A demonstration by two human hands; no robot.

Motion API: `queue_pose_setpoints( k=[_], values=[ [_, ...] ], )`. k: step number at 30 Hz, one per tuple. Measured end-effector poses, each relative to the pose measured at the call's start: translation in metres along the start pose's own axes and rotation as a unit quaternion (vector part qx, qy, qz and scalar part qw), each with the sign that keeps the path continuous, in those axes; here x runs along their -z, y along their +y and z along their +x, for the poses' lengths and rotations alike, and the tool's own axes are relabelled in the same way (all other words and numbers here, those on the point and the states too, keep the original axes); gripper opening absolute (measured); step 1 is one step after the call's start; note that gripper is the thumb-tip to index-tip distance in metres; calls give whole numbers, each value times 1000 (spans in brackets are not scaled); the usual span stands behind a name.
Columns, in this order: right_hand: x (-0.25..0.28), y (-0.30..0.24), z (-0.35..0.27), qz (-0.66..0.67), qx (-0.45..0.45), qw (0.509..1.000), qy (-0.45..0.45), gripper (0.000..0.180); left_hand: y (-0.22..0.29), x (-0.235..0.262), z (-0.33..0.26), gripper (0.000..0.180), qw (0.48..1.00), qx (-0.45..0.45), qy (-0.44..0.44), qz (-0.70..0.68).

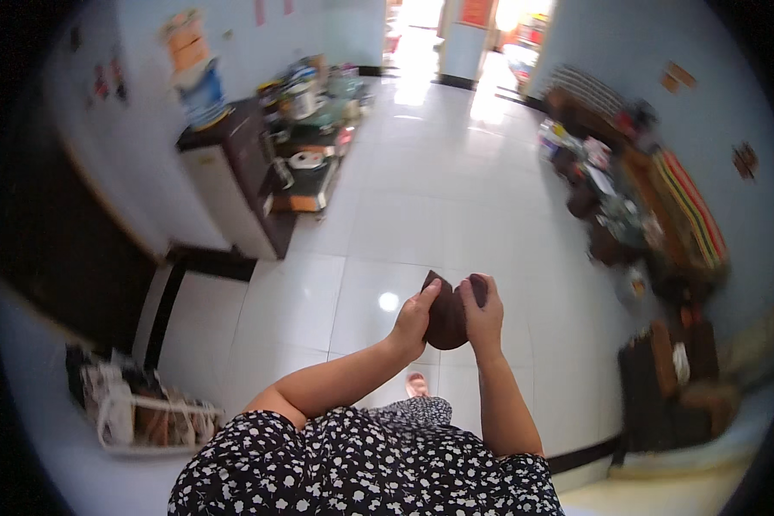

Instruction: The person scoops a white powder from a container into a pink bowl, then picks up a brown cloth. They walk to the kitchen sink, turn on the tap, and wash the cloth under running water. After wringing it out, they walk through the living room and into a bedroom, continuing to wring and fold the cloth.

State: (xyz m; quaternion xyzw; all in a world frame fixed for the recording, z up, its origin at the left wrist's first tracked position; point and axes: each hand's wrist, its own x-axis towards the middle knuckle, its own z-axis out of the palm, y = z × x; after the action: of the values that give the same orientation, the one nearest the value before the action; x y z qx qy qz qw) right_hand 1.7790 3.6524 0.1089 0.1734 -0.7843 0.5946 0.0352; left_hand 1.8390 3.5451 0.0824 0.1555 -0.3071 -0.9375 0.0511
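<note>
Out in front of my body, both hands hold a dark brown piece (446, 323) with a rounded lower edge and a pointed upper left corner. It looks folded or bent in the middle; its exact kind cannot be made out. My left hand (411, 327) is closed on its left side, thumb lying over the near face. On the right side, my right hand (485, 318) grips it with the fingers curled over the top. The far sides of the fingers are partly hidden. Below the hands, one foot in a pinkish shoe (416, 384) shows on the tiles.
White floor tiles (404, 215) stretch toward bright doorways (500, 73). A dark-topped cabinet (241, 163) with a blue water bottle (203, 95) and a cluttered low table (305, 176) stand left. Seating piled with things (615, 215) lines the right. A white rack (159, 421) is near left.
</note>
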Motion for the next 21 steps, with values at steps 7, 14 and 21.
queue_pose_setpoints(
  k=[7, 14, 21],
  values=[
    [-125, 0, 79, 191, 64, 930, -306, 21, 83, 64, 51, 42, 914, -287, 287, -5],
    [-210, -94, -42, 262, 471, 672, -508, 17, 131, 172, -84, 24, 794, -543, 203, -182],
    [-308, -166, -205, 243, 375, 648, -617, 29, 113, 182, -267, 29, 572, -676, 414, -213]
  ],
)
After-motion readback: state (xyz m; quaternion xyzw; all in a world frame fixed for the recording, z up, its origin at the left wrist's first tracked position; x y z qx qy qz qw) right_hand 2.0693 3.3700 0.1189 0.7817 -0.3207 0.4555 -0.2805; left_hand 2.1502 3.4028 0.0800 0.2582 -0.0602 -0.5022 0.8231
